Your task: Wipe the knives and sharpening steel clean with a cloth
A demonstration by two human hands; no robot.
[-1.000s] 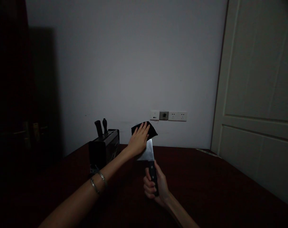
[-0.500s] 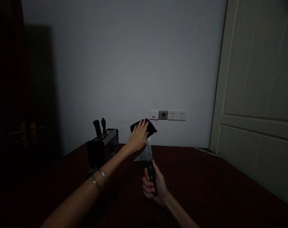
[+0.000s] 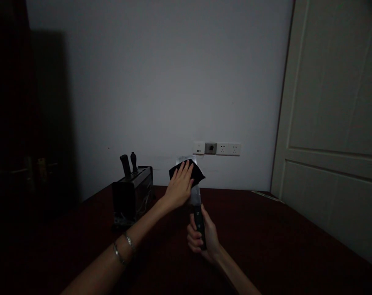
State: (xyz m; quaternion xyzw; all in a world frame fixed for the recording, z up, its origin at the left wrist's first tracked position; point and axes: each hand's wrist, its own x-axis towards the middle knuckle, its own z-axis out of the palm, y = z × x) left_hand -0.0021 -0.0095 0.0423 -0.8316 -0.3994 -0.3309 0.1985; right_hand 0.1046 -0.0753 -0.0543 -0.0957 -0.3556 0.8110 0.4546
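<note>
My right hand (image 3: 204, 233) is wrapped round the black handle of a cleaver (image 3: 196, 197), which points up and away from me. Across the broad metal blade lies a black cloth (image 3: 197, 174). My left hand (image 3: 180, 184) holds this cloth against the blade, its fingers stretched over it. The far end of the blade shows above the cloth, and a strip near the handle shows below. The middle of the blade is hidden by cloth and hand. Two bracelets circle my left wrist.
On the dark red table (image 3: 265, 229), left of my hands, stands a dark knife block (image 3: 133, 196) with two black-handled tools upright in it. Behind are a pale wall with a row of sockets (image 3: 216, 148) and, at right, a white panelled door (image 3: 333, 123). The light is dim.
My left hand and the cloth have slid down the blade towards the handle, baring its far end. My right hand and the cleaver have shifted slightly right.
</note>
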